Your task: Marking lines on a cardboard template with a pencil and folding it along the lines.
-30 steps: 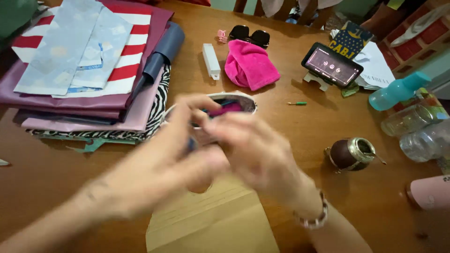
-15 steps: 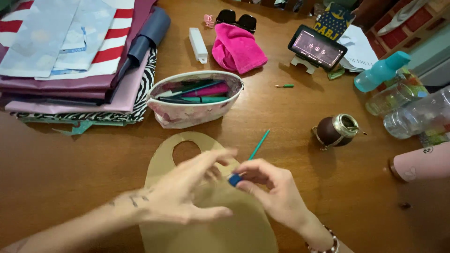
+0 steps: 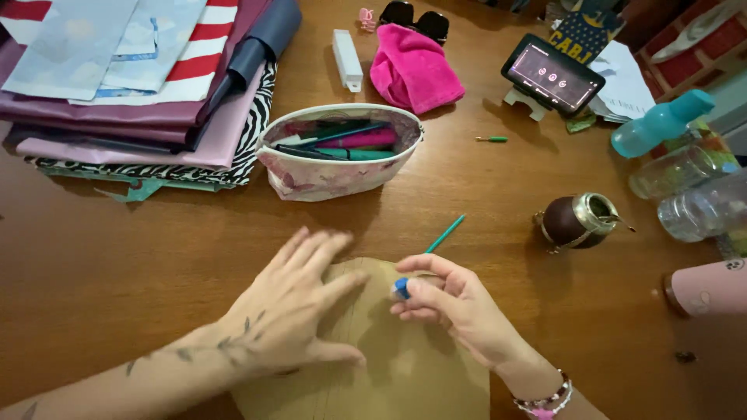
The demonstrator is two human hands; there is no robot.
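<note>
Nearest edge: I see a tan paper pattern piece lying flat on the wooden table, its rounded top pointing away from me.
Left hand: my left hand lies palm down on the pattern piece, fingers spread wide and flat, gripping nothing.
Right hand: my right hand is closed narrowly around a teal pencil with a blue cap end; the pinch sits at the pattern's right edge and the shaft slants up and away over bare wood.
Surface: warm brown varnished wood with visible grain and a soft sheen.
Middle, centre: an open floral pencil case stands just beyond the hands, holding pens in pink, teal and dark colours.
Middle, right: a round brown gourd cup with a metal rim sits well apart from the right hand; a pink cylinder lies at the right edge.
Far left: a stack of folded fabrics, zebra print at the bottom, red stripes on top.
Far centre: a white stick-shaped object, a bright pink cloth, dark sunglasses behind it, and a small green pin.
Far right: a phone propped on a stand, papers behind it, a turquoise bottle and clear plastic bottles.
</note>
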